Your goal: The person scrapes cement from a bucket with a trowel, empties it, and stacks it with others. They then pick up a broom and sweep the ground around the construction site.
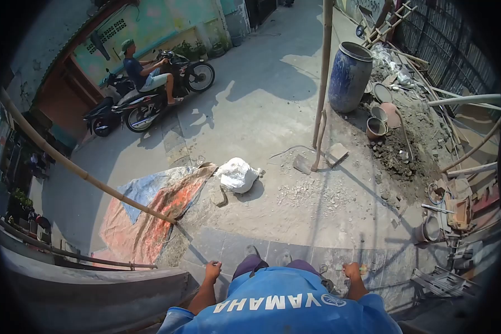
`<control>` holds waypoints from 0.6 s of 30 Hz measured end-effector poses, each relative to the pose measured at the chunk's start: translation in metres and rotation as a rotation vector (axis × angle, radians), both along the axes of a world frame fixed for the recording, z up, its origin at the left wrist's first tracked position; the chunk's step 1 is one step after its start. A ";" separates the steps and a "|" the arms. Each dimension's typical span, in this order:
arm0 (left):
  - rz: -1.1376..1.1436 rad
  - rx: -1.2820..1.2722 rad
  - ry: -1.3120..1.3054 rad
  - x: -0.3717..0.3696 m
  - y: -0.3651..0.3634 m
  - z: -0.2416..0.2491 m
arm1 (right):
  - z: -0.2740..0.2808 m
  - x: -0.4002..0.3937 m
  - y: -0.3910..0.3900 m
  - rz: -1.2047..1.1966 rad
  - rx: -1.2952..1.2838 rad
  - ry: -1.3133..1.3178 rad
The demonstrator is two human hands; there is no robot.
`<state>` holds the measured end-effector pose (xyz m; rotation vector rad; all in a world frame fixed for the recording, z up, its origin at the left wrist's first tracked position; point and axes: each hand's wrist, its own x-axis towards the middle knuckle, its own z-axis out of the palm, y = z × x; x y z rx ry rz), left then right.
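At the lower left, my left hand is curled closed beside my thigh, over the grey paving; nothing shows in its fingers. My right hand, on the other side of my body, is closed too. A thin item with a yellow-green part shows right by it, too small to name. My blue shirt and dark trousers lie between the hands. Ahead on the ground sits a white sack, beside a spread orange and blue tarp. Neither hand touches them.
Bamboo poles stand ahead and slant at left. A shovel blade rests near rubble. At right are a blue drum, buckets, a soil heap and scrap wood. A person sits on a motorbike at upper left.
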<state>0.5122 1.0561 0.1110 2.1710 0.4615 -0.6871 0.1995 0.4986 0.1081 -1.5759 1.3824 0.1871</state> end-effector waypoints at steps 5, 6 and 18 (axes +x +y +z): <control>-0.682 -0.122 0.042 0.018 -0.115 0.040 | 0.013 -0.030 0.046 0.055 -0.099 0.006; -0.792 -0.162 0.085 0.028 -0.142 0.063 | 0.035 -0.020 0.056 -0.103 0.063 0.014; -1.279 0.002 0.355 0.176 -0.195 0.035 | 0.044 -0.068 0.227 -0.327 -0.035 0.098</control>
